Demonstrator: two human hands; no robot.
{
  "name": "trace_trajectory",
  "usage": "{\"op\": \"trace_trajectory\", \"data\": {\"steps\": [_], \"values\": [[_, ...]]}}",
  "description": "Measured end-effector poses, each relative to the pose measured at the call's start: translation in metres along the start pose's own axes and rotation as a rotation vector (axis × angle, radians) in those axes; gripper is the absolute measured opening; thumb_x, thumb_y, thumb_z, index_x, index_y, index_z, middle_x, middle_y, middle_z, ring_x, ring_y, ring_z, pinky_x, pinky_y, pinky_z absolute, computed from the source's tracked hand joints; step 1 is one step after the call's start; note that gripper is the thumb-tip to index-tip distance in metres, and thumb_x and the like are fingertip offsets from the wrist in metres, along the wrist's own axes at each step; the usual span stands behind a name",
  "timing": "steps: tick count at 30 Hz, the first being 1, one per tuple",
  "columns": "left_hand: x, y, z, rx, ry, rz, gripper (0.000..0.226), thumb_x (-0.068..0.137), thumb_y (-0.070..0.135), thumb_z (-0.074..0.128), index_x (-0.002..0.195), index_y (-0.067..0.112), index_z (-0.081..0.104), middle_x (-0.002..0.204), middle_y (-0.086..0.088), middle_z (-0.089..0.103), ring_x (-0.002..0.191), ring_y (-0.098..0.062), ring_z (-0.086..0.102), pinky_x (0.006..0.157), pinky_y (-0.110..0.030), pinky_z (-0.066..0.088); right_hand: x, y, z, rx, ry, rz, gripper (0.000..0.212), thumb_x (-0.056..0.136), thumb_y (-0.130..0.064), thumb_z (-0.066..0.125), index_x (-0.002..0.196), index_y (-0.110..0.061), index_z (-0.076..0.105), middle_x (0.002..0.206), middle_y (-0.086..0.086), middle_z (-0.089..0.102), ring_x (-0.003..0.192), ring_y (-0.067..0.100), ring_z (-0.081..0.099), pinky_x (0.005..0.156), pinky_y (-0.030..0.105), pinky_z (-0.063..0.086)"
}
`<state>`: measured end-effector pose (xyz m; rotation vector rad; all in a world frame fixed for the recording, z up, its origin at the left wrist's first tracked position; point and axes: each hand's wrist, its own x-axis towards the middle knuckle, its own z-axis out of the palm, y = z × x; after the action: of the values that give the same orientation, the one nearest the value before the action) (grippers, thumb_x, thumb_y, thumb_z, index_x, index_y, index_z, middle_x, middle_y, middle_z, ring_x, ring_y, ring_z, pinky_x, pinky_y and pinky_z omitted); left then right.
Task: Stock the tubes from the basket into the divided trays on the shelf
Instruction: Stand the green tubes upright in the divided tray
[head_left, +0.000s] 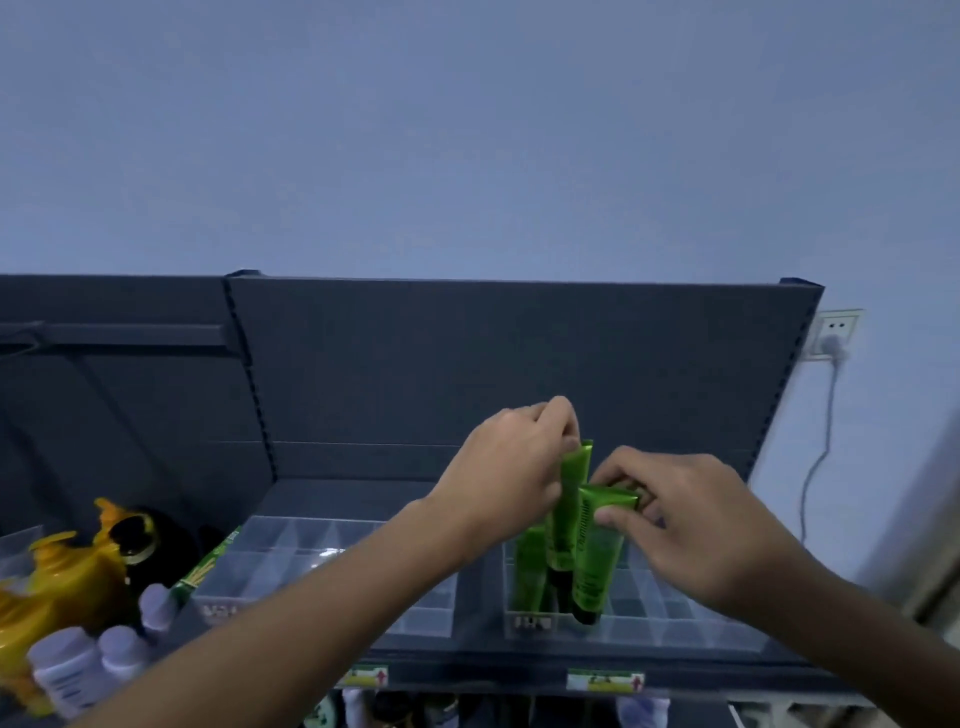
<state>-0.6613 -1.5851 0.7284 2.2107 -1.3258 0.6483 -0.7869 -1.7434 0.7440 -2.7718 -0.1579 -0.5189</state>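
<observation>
both hands up at the shelf (519, 657), working over the right-hand divided tray (675, 613) near the shelf's front edge. left hand (511, 467) pinching the crimped top of a green tube (569, 509), fingers pressed together on it, holding it upright with the dark cap down, probably to steer it into a cell at the tray's front left corner. right hand (696, 519) pinching the flat end of a second tube (597, 551) just beside, thumb under and fingers over, cap already low in the tray's front row. a third tube (530, 571) standing in the same corner, touching the others. left tray (291, 556) showing empty cells. bottles (78, 665) and a yellow pack (57, 577) toward the shelf's left end. basket not in view.
</observation>
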Motion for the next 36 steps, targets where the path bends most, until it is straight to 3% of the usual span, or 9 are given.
{"op": "trace_trajectory", "data": {"steps": [5, 15, 24, 36], "values": [[0.04, 0.018, 0.04, -0.104, -0.015, -0.031, 0.002, 0.098, 0.021, 0.052, 0.097, 0.019, 0.051, 0.088, 0.003, 0.062, 0.075, -0.024, 0.058, 0.065, -0.044, 0.05, -0.002, 0.052, -0.014, 0.054, 0.043, 0.038, 0.016, 0.085, -0.035, 0.075, 0.093, -0.036, 0.061, 0.076, -0.023, 0.064, 0.075, 0.005, 0.062, 0.065, 0.03, 0.053], [0.082, 0.009, 0.108, -0.098, -0.111, -0.124, 0.005, 0.097, 0.023, 0.052, 0.094, 0.02, 0.053, 0.088, 0.002, 0.065, 0.075, -0.023, 0.06, 0.066, -0.043, 0.053, 0.018, 0.122, -0.004, 0.044, 0.096, 0.101, 0.017, 0.085, -0.032, 0.075, 0.093, -0.034, 0.06, 0.076, -0.021, 0.066, 0.071, 0.005, 0.062, 0.067, 0.035, 0.054], [0.081, -0.024, 0.149, -0.147, -0.235, -0.267, 0.005, 0.095, 0.02, 0.058, 0.093, 0.024, 0.058, 0.08, 0.004, 0.066, 0.07, -0.016, 0.063, 0.064, -0.043, 0.057, 0.039, 0.156, 0.046, 0.063, 0.024, 0.17, 0.016, 0.086, -0.031, 0.074, 0.092, -0.034, 0.059, 0.081, -0.02, 0.067, 0.076, 0.003, 0.063, 0.073, 0.036, 0.055], [0.078, -0.033, 0.168, -0.199, -0.339, -0.285, 0.008, 0.097, 0.019, 0.056, 0.094, 0.023, 0.062, 0.082, 0.002, 0.068, 0.073, -0.015, 0.064, 0.065, -0.042, 0.058, 0.043, 0.167, 0.086, 0.036, -0.086, 0.155, 0.017, 0.087, -0.033, 0.072, 0.097, -0.033, 0.059, 0.09, -0.021, 0.066, 0.078, 0.004, 0.063, 0.074, 0.036, 0.055]]}}
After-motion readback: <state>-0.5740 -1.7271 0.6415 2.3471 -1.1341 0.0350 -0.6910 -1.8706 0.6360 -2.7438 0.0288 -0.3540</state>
